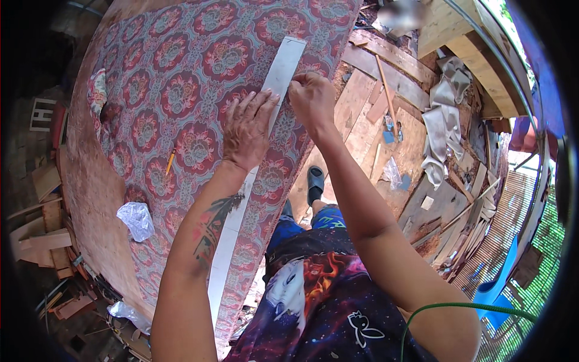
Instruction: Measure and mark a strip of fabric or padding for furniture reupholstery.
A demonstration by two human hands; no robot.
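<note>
A long, narrow white strip [283, 63], like a straightedge, lies lengthwise on the red and blue-grey flower-patterned fabric [181, 90]. My left hand [248, 130] rests flat across the strip, fingers stretched out and holding nothing. Just right of the strip's far part, my right hand [311, 102] is closed, with thumb and fingertips pinched together. Whatever it may hold is too small or too hidden to name. A short yellow pencil [170, 161] lies on the fabric to the left of my left forearm.
The fabric covers a large wooden board [90, 199]. A crumpled clear plastic bag [135, 221] sits at its left edge. Wood planks [356, 102] and scraps cover the floor to the right, with a bunched beige cloth [443, 120]. A green cord [464, 306] crosses near my right arm.
</note>
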